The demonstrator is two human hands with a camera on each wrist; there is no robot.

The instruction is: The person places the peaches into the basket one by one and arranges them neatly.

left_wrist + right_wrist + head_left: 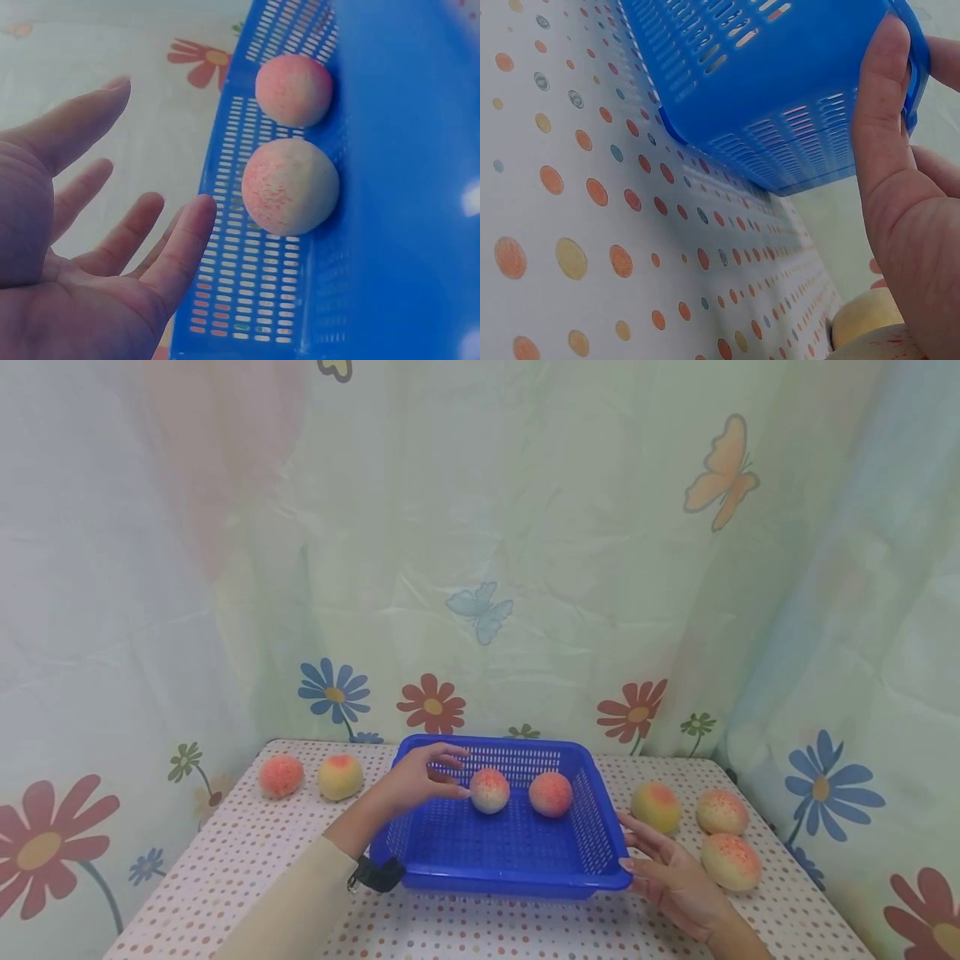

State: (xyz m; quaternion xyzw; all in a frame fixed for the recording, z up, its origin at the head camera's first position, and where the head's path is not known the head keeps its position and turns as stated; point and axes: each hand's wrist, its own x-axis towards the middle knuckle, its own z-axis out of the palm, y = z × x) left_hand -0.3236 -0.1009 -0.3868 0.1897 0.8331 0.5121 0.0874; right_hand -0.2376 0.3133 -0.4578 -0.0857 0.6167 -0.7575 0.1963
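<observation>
- One pale curtain (570,560) backs everything, printed with flowers and butterflies.
- Dotted tabletop (285,868) below it, white with coloured spots. Clock read from the basket's centre, twelve toward the curtain.
- Blue basket (480,881) on the tabletop, mid-width; slotted walls, open top.
- Left hand (423,777) at ten o'clock, over the basket's side. Fingers spread wide, holding nothing; left-wrist view shows them apart from the fruit.
- Right hand (667,872) at four o'clock. Pinches the basket rim at the near corner, thumb on one side, fingers on the other.
- Inside the basket, two peaches: a pale speckled peach (489,792) near twelve, closest to the left hand; a redder peach (551,795) at two, just beside it.
- Outside, about three o'clock: a yellow peach (657,807) near the right hand. Beyond it, an upper blushed peach (722,812) and a lower blushed peach (732,862), close together.
- Outside, between nine and ten: a yellow-and-red peach (341,777), then a coral peach (282,776) farther out.
- Black wristband (378,874) on the left wrist, at the sleeve's end.
</observation>
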